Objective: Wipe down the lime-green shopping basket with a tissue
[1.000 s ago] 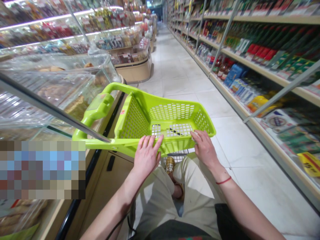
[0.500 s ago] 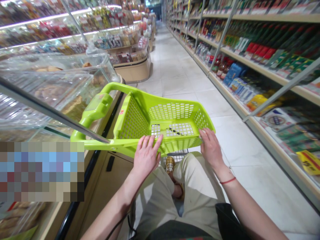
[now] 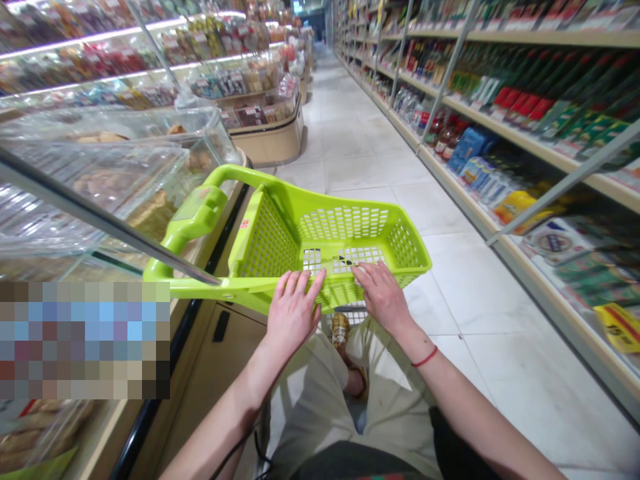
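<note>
Lime-green shopping cart (image 3: 345, 223) mid-frame, just ahead of you, long axis left to right, handle (image 3: 197, 210) at left. Your left hand (image 3: 294, 308), right hand (image 3: 386, 299) apart, both touching near rim (image 3: 340, 275), neither clearly nearer; whether gripping, cannot tell.

White, grey-veined floor tiles (image 3: 470, 293) lined the aisle. At right stood beige shelving with grey metal uprights (image 3: 535, 39), bearing a yellow price sign (image 3: 616, 327) low down and red packages (image 3: 527, 108) higher. At left stood transparent box-shaped display bins (image 3: 150, 155) and, farther off, a beige round-cornered display stand (image 3: 270, 145).
</note>
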Motion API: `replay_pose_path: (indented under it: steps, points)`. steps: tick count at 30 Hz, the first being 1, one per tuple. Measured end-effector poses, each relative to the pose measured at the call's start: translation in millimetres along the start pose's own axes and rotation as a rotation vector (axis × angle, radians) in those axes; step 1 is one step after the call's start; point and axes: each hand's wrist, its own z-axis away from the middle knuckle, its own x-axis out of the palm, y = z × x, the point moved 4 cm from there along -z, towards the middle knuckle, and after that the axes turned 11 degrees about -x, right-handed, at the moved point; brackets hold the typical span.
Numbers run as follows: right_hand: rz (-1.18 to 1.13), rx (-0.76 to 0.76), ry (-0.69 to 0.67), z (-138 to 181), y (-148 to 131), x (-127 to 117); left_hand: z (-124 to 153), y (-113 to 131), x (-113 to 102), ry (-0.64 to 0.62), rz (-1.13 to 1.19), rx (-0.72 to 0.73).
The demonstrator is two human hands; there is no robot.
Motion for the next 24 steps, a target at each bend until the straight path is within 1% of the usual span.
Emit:
replay_pose_path:
  steps: [3, 7, 9, 10, 13, 15, 18, 20, 22, 24]
  points:
    - [0.04, 0.034, 0.014, 24.9, 32.4, -15.3, 0.1, -0.2, -0.1, 0.006, 0.003, 0.003]
    - [0.067, 0.147, 0.02, 58.6, 73.5, -32.7, 0.2, 0.3, -0.8, 0.009, 0.01, 0.008]
    - [0.073, 0.193, 0.019, 67.4, 82.4, -35.1, 0.2, 0.5, -0.5, 0.005, 0.011, 0.004]
    - [0.078, 0.209, 0.019, 68.6, 82.5, -34.2, 0.2, 0.6, -0.1, 0.002, 0.013, 0.001]
    - [0.102, 0.227, 0.04, 59.2, 65.9, -24.6, 0.1, 0.9, 0.9, -0.003, 0.015, 0.0]
    - [0.114, 0.207, 0.055, 44.4, 44.4, -14.5, 0.0, 1.0, 0.7, 0.003, 0.01, 0.005]
    - [0.108, 0.136, 0.049, 17.9, 8.7, 1.5, 0.2, 1.0, -0.5, 0.012, 0.002, 0.011]
    - [0.085, 0.121, 0.037, 3.4, -8.4, 9.1, 0.6, 0.8, -1.0, 0.007, 0.003, 0.011]
    - [0.061, 0.114, 0.03, -5.6, -17.2, 12.5, 1.1, 0.5, -1.1, 0.002, 0.005, 0.005]
    - [0.047, 0.094, 0.027, -8.4, -17.7, 11.6, 1.3, 0.2, -0.8, -0.001, 0.01, 0.003]
